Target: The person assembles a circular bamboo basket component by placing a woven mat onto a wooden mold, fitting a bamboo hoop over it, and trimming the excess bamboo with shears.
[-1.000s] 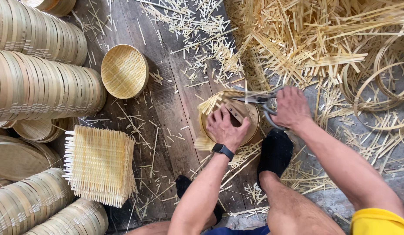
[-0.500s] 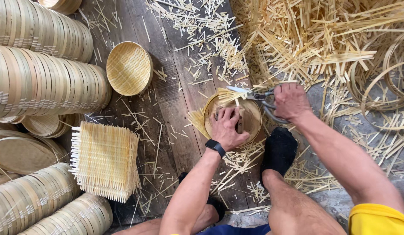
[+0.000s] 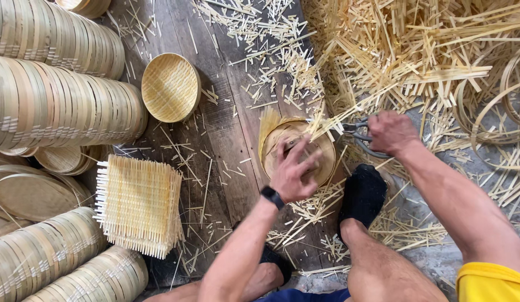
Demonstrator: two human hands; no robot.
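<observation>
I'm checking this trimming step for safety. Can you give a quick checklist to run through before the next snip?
1. Left hand pressed flat on the round woven bamboo tray: ok.
2. Right hand gripping the grey metal shears: ok.
3. Left fingers apart from the blades: ok.
4. Blades at the tray's rim strips: ok.
5. Black-socked foot away from the shears: ok.
6. Blade opening: cannot tell.

Bare forearms here, a black watch (image 3: 271, 196) strapped at the left wrist, black socks (image 3: 362, 193) on both feet, blue shorts (image 3: 305, 295), and a yellow sleeve (image 3: 491, 282) at the right shoulder.
</observation>
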